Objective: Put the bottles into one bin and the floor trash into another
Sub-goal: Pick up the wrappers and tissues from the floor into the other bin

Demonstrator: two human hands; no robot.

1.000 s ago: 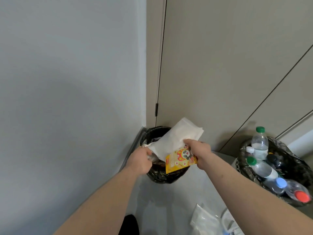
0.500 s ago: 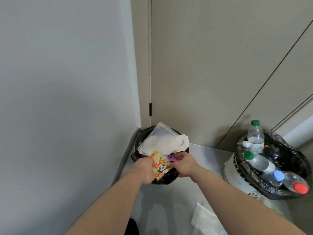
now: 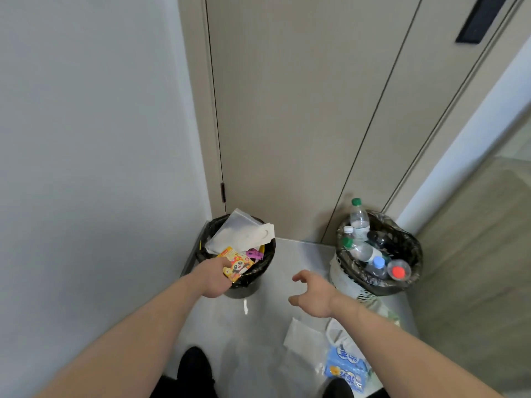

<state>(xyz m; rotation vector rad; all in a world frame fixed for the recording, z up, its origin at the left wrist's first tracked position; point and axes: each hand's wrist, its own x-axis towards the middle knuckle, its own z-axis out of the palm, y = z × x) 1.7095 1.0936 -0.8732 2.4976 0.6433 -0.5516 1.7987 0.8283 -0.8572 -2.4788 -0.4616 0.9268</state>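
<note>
Down in the corner by the wall, black-lined bin (image 3: 260,270) for floor trash. My left hand (image 3: 214,278) sits at its near rim, against the yellow panda wrapper (image 3: 237,264). Wrapper lies tilted on the rim, mostly inside the bin. Left fingers are hidden behind the back of the hand; cannot tell whether they still pinch the wrapper or merely touch it.

In the same bin: clear plastic bag (image 3: 230,225) standing up against the back, white paper sheet (image 3: 253,235) leaning over it toward the right, a purple scrap (image 3: 254,254) just beside the wrapper.

My right hand (image 3: 314,294) hovers over bare floor between the two bins, fingers spread and loosely bent, holding nothing.

Second bin (image 3: 413,254), to the right by the door panels, black liner over a white mesh basket. Bottles inside: one upright with green cap (image 3: 359,218), one lying with green cap (image 3: 360,249), one with blue cap (image 3: 377,264), one with red cap (image 3: 399,271), a small white-capped one (image 3: 348,229) at the left edge.

Floor trash not yet binned, near my feet: white paper (image 3: 304,337) and a blue printed packet (image 3: 346,369), touching each other, below the right forearm. Black shoes (image 3: 194,369) at the bottom edge.
</note>
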